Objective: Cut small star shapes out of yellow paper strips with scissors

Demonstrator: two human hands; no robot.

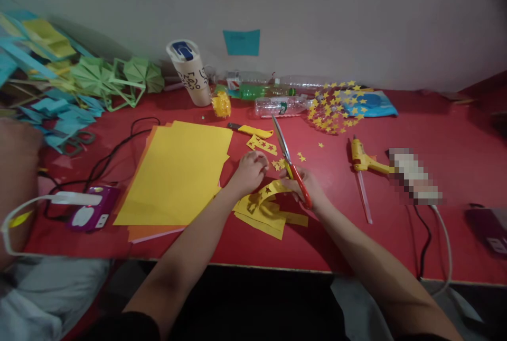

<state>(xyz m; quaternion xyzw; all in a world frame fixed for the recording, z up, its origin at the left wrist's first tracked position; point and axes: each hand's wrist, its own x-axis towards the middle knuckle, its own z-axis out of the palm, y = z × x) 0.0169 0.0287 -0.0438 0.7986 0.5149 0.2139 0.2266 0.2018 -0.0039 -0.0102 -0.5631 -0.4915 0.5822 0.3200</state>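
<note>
My right hand (309,187) is closed round the red and yellow handles of a pair of scissors (282,138). Their blades point up and away from me. A yellow paper strip with star-shaped holes (269,190) curls beside my right fingers; whether they grip it too, I cannot tell. My left hand (252,171) hovers just left of the scissors, fingers curled, and what is in them, if anything, is hidden. Between the hands lie small yellow paper stars (278,164). Another punched yellow strip (262,145) lies beyond my left hand. Yellow paper scraps (273,223) lie nearer to me.
Left of me is a stack of yellow sheets (178,172). A yellow cutter knife (251,130) lies behind it. Plastic bottles (283,105), one star-covered (336,111), line the wall near a tumbler (192,74). A glue gun (362,157) is at right. Another person's arm (18,172) shows left.
</note>
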